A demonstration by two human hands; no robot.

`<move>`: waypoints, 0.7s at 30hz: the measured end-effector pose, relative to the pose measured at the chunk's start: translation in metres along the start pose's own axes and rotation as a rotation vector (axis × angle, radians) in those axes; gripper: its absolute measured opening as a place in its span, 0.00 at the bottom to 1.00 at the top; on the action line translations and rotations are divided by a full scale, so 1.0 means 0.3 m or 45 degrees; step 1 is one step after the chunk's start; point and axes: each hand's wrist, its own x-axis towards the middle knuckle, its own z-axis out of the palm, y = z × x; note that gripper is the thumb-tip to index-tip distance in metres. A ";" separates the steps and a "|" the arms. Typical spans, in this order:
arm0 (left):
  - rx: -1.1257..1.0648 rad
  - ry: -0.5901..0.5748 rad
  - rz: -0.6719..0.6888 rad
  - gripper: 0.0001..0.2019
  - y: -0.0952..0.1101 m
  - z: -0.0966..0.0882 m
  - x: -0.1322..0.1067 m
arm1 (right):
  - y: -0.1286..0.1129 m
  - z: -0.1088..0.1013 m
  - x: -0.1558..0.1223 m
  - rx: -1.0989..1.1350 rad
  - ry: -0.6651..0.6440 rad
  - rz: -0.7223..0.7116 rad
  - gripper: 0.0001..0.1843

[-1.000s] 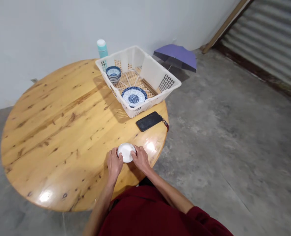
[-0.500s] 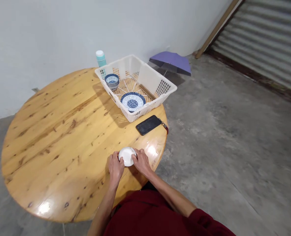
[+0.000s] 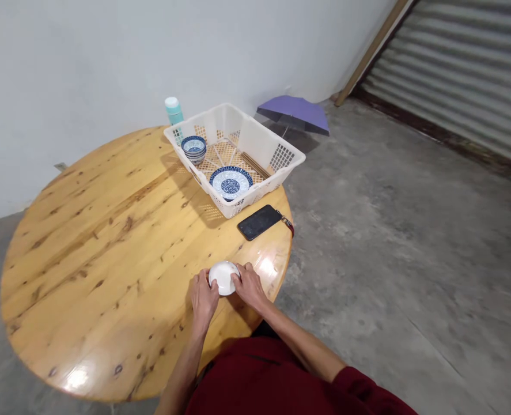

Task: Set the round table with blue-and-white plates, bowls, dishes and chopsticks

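Both my hands grip a small white dish (image 3: 223, 276) that sits near the front right edge of the round wooden table (image 3: 99, 230). My left hand (image 3: 204, 298) clasps its left side and my right hand (image 3: 249, 286) its right side, fingers curled on the rim. Farther back stands a white plastic basket (image 3: 276, 154) holding a blue-patterned plate (image 3: 230, 181) and a stack of blue-patterned bowls (image 3: 193, 147).
A black phone (image 3: 259, 222) with a strap lies between the basket and the dish. A teal bottle (image 3: 173, 110) stands behind the basket. A purple umbrella (image 3: 294, 112) lies open on the concrete floor by the wall. A corrugated shutter is at the right.
My hands stay on the white dish at the same place on the table. The view has tilted, so the basket and phone sit lower in the picture.
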 end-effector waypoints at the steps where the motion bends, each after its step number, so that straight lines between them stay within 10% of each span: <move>1: -0.003 0.001 0.009 0.15 -0.005 0.000 0.000 | 0.001 -0.004 0.001 -0.002 -0.011 -0.002 0.22; 21: -0.341 -0.121 -0.037 0.17 -0.042 0.063 0.056 | 0.055 0.017 0.062 0.277 -0.223 -0.007 0.12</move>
